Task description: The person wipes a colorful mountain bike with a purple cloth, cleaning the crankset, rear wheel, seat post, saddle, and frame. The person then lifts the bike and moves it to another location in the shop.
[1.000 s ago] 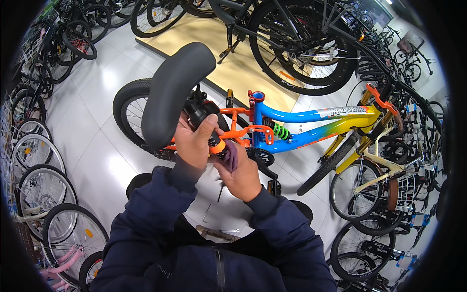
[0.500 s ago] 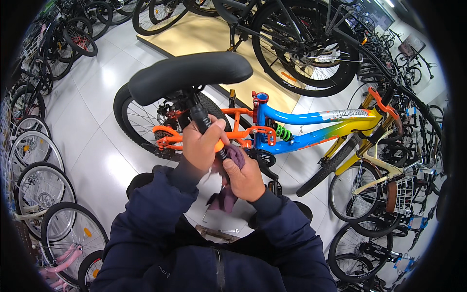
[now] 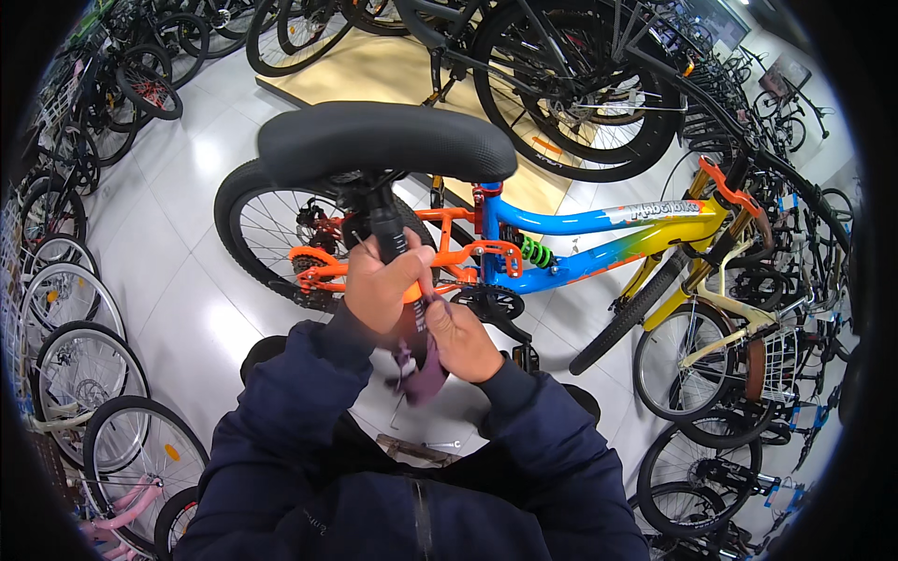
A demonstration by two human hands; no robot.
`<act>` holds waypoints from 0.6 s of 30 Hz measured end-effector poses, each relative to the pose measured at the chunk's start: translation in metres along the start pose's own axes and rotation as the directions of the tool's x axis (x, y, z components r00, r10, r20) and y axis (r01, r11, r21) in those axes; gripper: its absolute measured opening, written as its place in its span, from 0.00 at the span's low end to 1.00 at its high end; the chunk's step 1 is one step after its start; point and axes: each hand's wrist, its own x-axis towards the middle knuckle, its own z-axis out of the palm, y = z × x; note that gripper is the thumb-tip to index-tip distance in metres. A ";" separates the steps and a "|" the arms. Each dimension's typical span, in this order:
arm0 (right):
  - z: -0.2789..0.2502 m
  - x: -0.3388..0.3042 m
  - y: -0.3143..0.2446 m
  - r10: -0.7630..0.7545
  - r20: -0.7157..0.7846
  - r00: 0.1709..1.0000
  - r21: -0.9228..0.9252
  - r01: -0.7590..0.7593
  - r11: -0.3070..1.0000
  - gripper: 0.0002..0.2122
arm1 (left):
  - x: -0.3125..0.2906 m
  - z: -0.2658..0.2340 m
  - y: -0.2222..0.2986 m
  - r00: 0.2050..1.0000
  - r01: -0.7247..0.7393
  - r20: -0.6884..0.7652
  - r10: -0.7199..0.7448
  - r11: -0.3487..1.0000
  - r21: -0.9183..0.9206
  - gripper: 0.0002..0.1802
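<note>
A black bicycle saddle (image 3: 388, 140) on its black seatpost (image 3: 386, 226) is held up in front of me, free of the bike. My left hand (image 3: 382, 292) is closed around the post below the saddle, beside an orange band. Lower on the post, my right hand (image 3: 460, 342) pinches a purple cloth (image 3: 427, 379) against it; the cloth hangs around the post's lower end and hides part of it. Behind my hands stands a bicycle with a blue and yellow frame (image 3: 561, 224), an orange rear section (image 3: 454, 245) and a green spring (image 3: 535, 251). The saddle's right end overlaps its seat tube.
On the floor near my feet lie a wrench (image 3: 443, 444) and a thin bent metal tool (image 3: 395, 411). A larger dark bicycle (image 3: 571, 93) stands beyond on a wooden board (image 3: 360, 70). Rows of bicycles line both sides, including wheels (image 3: 140, 458) at lower left.
The saddle and post have shifted slightly right and turned a little. The cloth has moved left and now covers the post's lower end. Both hands keep their grip.
</note>
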 end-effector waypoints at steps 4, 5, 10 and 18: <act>-0.005 0.001 0.004 0.286 0.087 0.954 0.738 -0.255 0.625 0.32 | 0.004 -0.003 0.003 0.999 0.039 0.021 -0.038 0.998 -0.051 0.06; -0.008 0.006 0.004 0.337 -0.043 0.941 0.724 -0.203 0.659 0.32 | 0.007 -0.006 0.004 0.999 0.049 0.000 -0.049 0.997 -0.063 0.06; 0.001 0.000 -0.009 -0.039 -0.233 0.972 0.408 0.134 0.903 0.23 | 0.013 -0.007 -0.001 0.983 0.020 -0.180 -0.029 0.998 -0.055 0.07; 0.019 -0.004 -0.011 -0.069 -0.220 0.973 -0.314 -0.004 0.950 0.30 | 0.008 -0.001 -0.002 0.968 -0.069 -0.230 0.099 0.988 0.136 0.07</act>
